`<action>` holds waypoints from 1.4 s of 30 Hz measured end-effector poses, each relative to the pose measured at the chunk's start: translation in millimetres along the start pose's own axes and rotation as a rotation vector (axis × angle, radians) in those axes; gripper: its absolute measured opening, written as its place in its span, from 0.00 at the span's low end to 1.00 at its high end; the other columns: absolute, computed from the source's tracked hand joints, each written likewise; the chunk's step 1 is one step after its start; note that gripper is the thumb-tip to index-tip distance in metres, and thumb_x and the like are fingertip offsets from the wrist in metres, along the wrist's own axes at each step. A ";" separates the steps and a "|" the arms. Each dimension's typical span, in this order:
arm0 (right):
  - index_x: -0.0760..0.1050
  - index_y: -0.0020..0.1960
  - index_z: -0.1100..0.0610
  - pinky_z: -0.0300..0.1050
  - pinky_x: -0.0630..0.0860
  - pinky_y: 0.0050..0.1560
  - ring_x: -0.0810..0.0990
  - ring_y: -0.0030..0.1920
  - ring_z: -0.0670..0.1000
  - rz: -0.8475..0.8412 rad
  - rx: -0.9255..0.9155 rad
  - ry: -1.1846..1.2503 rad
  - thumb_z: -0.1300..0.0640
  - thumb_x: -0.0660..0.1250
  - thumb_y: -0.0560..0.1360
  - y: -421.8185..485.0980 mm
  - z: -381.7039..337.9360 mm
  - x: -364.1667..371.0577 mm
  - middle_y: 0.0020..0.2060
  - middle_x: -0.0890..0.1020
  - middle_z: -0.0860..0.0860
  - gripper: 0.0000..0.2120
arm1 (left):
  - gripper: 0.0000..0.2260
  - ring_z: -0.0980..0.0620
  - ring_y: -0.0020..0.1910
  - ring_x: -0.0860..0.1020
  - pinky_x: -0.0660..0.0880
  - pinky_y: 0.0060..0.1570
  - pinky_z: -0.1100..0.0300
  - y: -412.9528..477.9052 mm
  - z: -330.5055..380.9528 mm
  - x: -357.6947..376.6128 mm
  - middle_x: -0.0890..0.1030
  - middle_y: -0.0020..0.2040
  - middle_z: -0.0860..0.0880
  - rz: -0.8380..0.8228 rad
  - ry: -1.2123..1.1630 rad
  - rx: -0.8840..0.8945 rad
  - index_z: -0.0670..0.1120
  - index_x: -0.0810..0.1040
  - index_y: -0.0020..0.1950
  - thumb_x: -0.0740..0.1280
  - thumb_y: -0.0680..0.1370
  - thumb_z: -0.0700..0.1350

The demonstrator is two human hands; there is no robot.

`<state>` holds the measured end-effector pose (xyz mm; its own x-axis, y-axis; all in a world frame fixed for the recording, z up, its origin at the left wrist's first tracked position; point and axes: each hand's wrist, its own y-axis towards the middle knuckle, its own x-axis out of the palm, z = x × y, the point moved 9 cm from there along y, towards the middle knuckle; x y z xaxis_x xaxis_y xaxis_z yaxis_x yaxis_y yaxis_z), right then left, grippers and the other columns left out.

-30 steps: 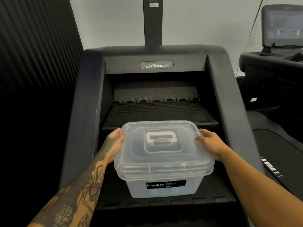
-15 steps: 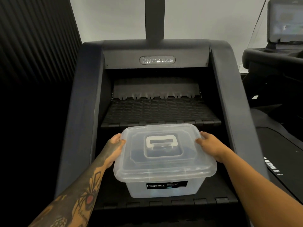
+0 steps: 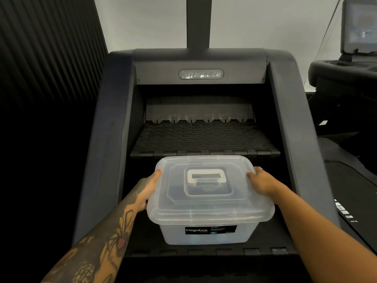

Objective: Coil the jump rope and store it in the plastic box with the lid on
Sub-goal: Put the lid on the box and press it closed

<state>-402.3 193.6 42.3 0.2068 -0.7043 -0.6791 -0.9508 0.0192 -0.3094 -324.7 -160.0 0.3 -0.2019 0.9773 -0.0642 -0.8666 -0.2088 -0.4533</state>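
A translucent plastic box (image 3: 206, 235) with a black "Megabox" label stands on a black step of a stair machine. Its clear lid (image 3: 204, 207), with a white handle (image 3: 205, 176) in the middle, sits on top of the box. My left hand (image 3: 145, 187) holds the lid's left edge, thumb on top. My right hand (image 3: 260, 181) grips the lid's right edge, fingers curled over the rim. The jump rope cannot be made out through the cloudy plastic.
The box sits on the lower step (image 3: 204, 252) of the stair machine; a ribbed upper step (image 3: 205, 139) lies behind it. Dark side rails (image 3: 106, 139) flank both sides. Another exercise machine with a screen (image 3: 359, 27) stands at the right.
The lid has come down level onto the box, its raised edge pressed flat. Both hands stay on the lid's sides. The view has tilted down slightly.
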 end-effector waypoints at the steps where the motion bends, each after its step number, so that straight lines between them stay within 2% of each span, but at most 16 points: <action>1: 0.55 0.77 0.58 0.58 0.71 0.61 0.75 0.60 0.62 0.005 0.018 0.027 0.49 0.53 0.82 -1.1 1.7 -0.9 0.66 0.72 0.61 0.26 | 0.25 0.38 0.52 0.82 0.76 0.54 0.35 1.7 -8.9 2.8 0.83 0.54 0.39 -0.059 -0.057 -0.068 0.47 0.79 0.61 0.68 0.72 0.63; 4: 0.56 0.76 0.60 0.58 0.72 0.60 0.75 0.60 0.63 0.017 0.040 0.074 0.48 0.55 0.82 -2.0 5.1 -1.9 0.66 0.72 0.62 0.27 | 0.38 0.33 0.57 0.79 0.71 0.57 0.32 8.0 -30.0 -5.1 0.81 0.59 0.37 -0.084 -0.106 -0.226 0.49 0.81 0.60 0.76 0.57 0.69; 6: 0.58 0.76 0.60 0.58 0.72 0.59 0.75 0.59 0.62 0.021 0.042 0.091 0.48 0.56 0.82 -2.3 5.3 -1.7 0.65 0.72 0.62 0.27 | 0.39 0.33 0.55 0.79 0.72 0.56 0.33 4.0 -33.4 -8.0 0.81 0.58 0.37 -0.074 -0.093 -0.278 0.48 0.81 0.58 0.78 0.54 0.68; 10: 0.59 0.75 0.60 0.57 0.72 0.58 0.74 0.53 0.59 0.032 0.042 0.105 0.48 0.56 0.82 -3.1 4.4 -1.2 0.64 0.73 0.62 0.26 | 0.32 0.36 0.52 0.82 0.75 0.53 0.34 -7.0 -17.4 -6.2 0.84 0.53 0.40 -0.072 -0.126 -0.177 0.48 0.82 0.56 0.77 0.60 0.65; 14: 0.60 0.74 0.61 0.57 0.71 0.58 0.74 0.53 0.59 0.043 0.034 0.105 0.48 0.56 0.82 -2.8 3.6 -0.7 0.64 0.73 0.62 0.26 | 0.21 0.43 0.45 0.83 0.79 0.47 0.42 -12.7 9.0 -20.6 0.85 0.47 0.43 0.148 0.060 0.026 0.44 0.79 0.54 0.73 0.70 0.57; 17: 0.60 0.75 0.60 0.59 0.72 0.60 0.75 0.57 0.62 0.055 0.040 0.098 0.48 0.56 0.82 -1.9 4.7 -1.5 0.64 0.73 0.62 0.26 | 0.17 0.46 0.41 0.83 0.80 0.38 0.50 -18.2 21.0 -21.6 0.83 0.45 0.45 0.277 0.173 0.105 0.43 0.76 0.53 0.72 0.72 0.52; 20: 0.60 0.75 0.61 0.59 0.72 0.60 0.75 0.57 0.63 0.060 0.047 0.089 0.48 0.56 0.82 -0.8 5.1 -1.7 0.64 0.73 0.63 0.26 | 0.16 0.48 0.38 0.83 0.80 0.34 0.54 -22.0 18.4 -23.5 0.84 0.43 0.45 0.340 0.136 0.116 0.41 0.78 0.51 0.73 0.71 0.50; 25: 0.60 0.75 0.61 0.58 0.71 0.59 0.75 0.55 0.62 0.066 0.048 0.087 0.48 0.56 0.82 -0.3 5.6 -2.4 0.64 0.73 0.63 0.26 | 0.12 0.47 0.40 0.83 0.82 0.40 0.50 -21.8 16.5 -19.4 0.83 0.44 0.44 0.331 0.062 0.136 0.41 0.78 0.50 0.73 0.72 0.46; 29: 0.61 0.74 0.61 0.58 0.72 0.59 0.76 0.58 0.63 0.069 0.053 0.073 0.48 0.57 0.82 -0.7 5.9 -3.3 0.64 0.74 0.63 0.26 | 0.10 0.48 0.40 0.82 0.78 0.36 0.55 -22.7 27.7 -15.2 0.82 0.46 0.44 0.357 0.194 0.174 0.41 0.77 0.50 0.71 0.74 0.45; 32: 0.62 0.73 0.61 0.60 0.73 0.58 0.76 0.54 0.62 0.064 0.054 0.064 0.48 0.57 0.82 -1.6 5.7 -2.4 0.62 0.74 0.63 0.25 | 0.14 0.49 0.42 0.81 0.76 0.36 0.56 -22.8 33.1 -14.3 0.81 0.49 0.44 0.374 0.303 0.170 0.41 0.75 0.58 0.69 0.75 0.46; 35: 0.62 0.73 0.61 0.60 0.73 0.59 0.76 0.56 0.63 0.061 0.057 0.066 0.48 0.57 0.81 -2.7 5.7 -2.6 0.62 0.75 0.63 0.25 | 0.18 0.48 0.43 0.80 0.75 0.34 0.58 -22.7 36.1 -14.1 0.80 0.52 0.44 0.391 0.364 0.164 0.40 0.73 0.63 0.69 0.76 0.46; 40: 0.63 0.72 0.61 0.60 0.73 0.59 0.77 0.56 0.63 0.062 0.054 0.073 0.48 0.57 0.81 -2.4 5.2 -2.5 0.61 0.75 0.62 0.24 | 0.09 0.49 0.39 0.80 0.75 0.33 0.59 -22.8 46.8 -8.7 0.80 0.44 0.45 0.480 0.557 0.192 0.39 0.78 0.53 0.65 0.78 0.44; 42: 0.64 0.72 0.61 0.60 0.74 0.59 0.77 0.55 0.63 0.063 0.055 0.085 0.48 0.58 0.81 -3.4 5.6 -2.5 0.60 0.75 0.62 0.24 | 0.09 0.49 0.39 0.80 0.75 0.32 0.59 -23.6 47.6 -6.2 0.81 0.44 0.44 0.480 0.570 0.183 0.39 0.78 0.54 0.64 0.78 0.44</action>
<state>-398.3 199.3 41.3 0.1249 -0.7580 -0.6402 -0.9465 0.1026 -0.3061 -324.7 -162.8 53.7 -0.3518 0.6349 -0.6879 -0.8151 -0.5691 -0.1084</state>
